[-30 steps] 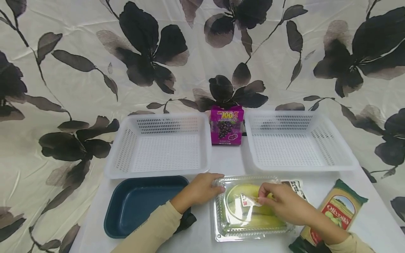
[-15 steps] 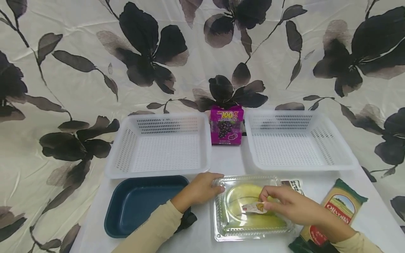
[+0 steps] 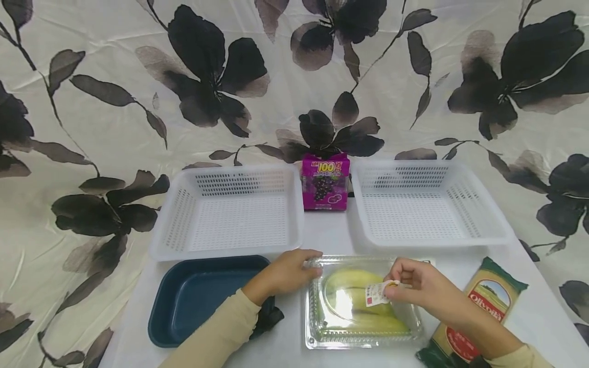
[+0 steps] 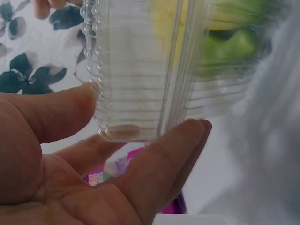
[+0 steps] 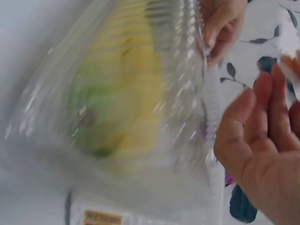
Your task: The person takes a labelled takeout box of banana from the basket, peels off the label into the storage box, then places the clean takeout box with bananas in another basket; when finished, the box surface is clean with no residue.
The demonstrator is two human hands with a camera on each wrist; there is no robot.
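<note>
1. Right hand pinches a white label — shifted rightward, seemingly free of the clear fruit box beneath;
2. Left hand grips that box's left edge; it rests on the table

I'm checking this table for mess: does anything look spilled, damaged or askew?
The Olivoilà bag lies slanted, out of line with the clear container to its left. A white label tilts, pinched by the right hand. I see no spill or damage.
</note>
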